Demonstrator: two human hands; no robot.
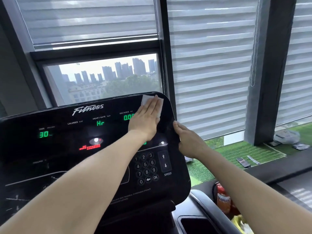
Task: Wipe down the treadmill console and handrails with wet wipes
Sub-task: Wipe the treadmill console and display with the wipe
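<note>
two bare hands work at a black treadmill console (94, 149): the left hand (146, 119), fingers straight and together, presses a white wet wipe (146, 99) flat against the console's upper right corner, while the right hand (189, 141) curls round its right edge beside the keypad (146, 168).

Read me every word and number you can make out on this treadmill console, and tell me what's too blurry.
All on the console:
"Fitness": top logo
"CALORIES", "HEART RATE", "DISTANCE": labels
"30", "Hr": green readouts
"0.0": distance readout, partly hidden by the left hand
"0"-"9", "OK": keypad
"SPEED": under arrows
Fine print below the keypad: unreadable
</note>
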